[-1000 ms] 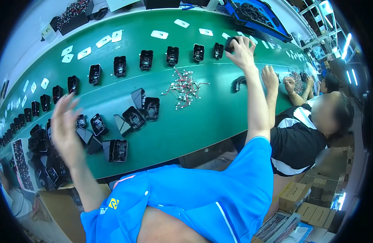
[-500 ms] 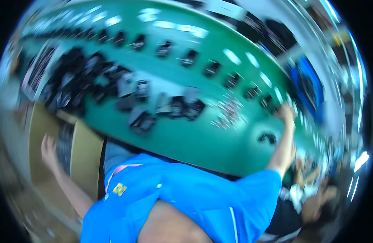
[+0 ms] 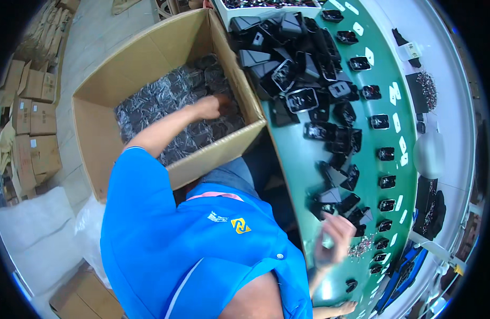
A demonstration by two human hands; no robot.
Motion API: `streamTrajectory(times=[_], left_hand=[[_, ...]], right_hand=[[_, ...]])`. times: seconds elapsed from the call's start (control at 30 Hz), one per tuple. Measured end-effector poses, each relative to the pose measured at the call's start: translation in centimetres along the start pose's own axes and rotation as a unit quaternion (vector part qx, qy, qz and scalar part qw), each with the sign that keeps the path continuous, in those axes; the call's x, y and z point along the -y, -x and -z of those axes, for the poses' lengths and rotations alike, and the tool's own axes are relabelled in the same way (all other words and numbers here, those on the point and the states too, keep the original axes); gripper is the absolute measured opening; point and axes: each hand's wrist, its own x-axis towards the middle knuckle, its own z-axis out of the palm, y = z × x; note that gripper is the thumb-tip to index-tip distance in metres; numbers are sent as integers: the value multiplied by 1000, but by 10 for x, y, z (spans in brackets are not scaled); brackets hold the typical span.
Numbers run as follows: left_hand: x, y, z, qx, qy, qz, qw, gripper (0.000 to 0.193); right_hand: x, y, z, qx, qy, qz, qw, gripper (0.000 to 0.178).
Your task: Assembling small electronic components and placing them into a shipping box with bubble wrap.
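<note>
Has swung from the green table (image 3: 299, 167) to the cardboard box (image 3: 218, 153), upper left, seemingly pausing table work. Reaches left hand (image 3: 206, 107) in among dark wrapped pieces (image 3: 168, 90) packed inside; holds blurred right hand (image 3: 335, 237) above the table, lower right. Cannot tell either hand's fingers as clamped or apart.

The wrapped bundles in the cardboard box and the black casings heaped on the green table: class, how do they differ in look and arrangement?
Covering: the bundles appear wrapped in shiny, crinkled clear film, whereas the heaped casings look bare.
Arrangement: the bundles lie packed side by side inside the cardboard box, while the casings are piled at odd angles on the green table.
Shared: both look dark.
</note>
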Motion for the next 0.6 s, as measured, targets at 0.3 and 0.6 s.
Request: streamTrajectory(times=[0.3, 0.6], left_hand=[[10, -23, -101, -88, -163, -94, 978, 26], [7, -20, -109, -140, -186, -86, 969, 18]], right_hand=[[60, -99, -241, 121, -309, 153, 931, 13], [55, -74, -256, 120, -165, 172, 964, 7]])
